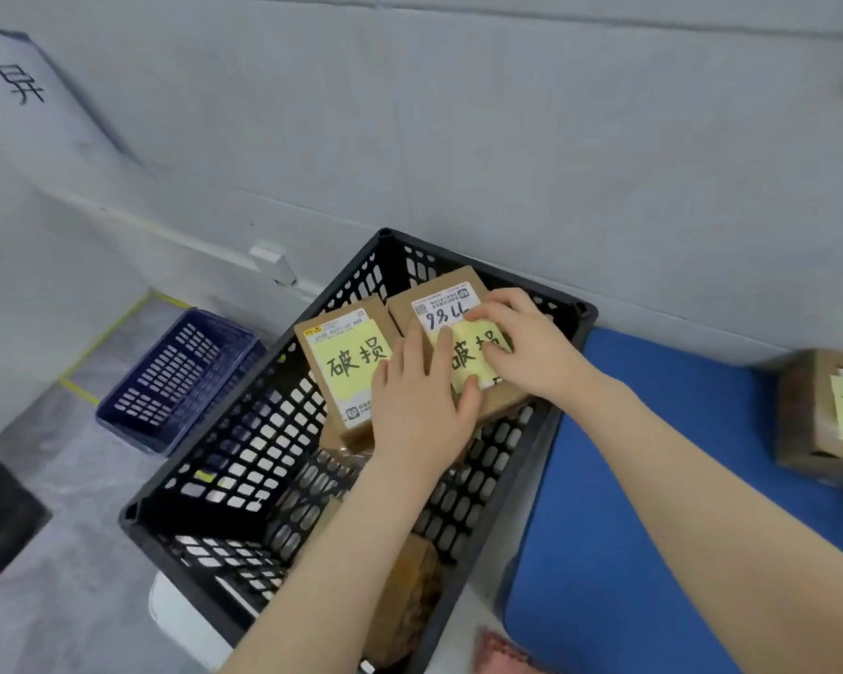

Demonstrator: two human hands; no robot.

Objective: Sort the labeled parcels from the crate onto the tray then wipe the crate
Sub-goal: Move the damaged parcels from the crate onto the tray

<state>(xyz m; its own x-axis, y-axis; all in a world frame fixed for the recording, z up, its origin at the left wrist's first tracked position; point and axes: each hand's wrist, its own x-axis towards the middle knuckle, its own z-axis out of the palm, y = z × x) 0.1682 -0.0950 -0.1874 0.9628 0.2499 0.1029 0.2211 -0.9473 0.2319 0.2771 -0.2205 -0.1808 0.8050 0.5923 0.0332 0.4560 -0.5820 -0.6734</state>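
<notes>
A black perforated crate (225, 459) holds brown cardboard parcels with yellow handwritten notes. One parcel (346, 362) lies at the crate's far left. Beside it a second parcel (451, 294) carries a white shipping label and a yellow note (468, 357). My left hand (419, 401) grips this parcel's near edge, thumb on the note. My right hand (526, 342) presses its fingers on the note's top right. Another parcel (410, 591) lies lower in the crate, mostly hidden by my left forearm. The blue tray (629, 479) lies to the right with one labeled parcel (828, 415) on it.
A dark blue perforated basket (181, 377) sits on the grey floor to the left, near yellow floor tape. A pink cloth (502, 654) peeks in at the bottom edge. A grey wall runs behind the crate and tray. A dark object (1, 522) lies at far left.
</notes>
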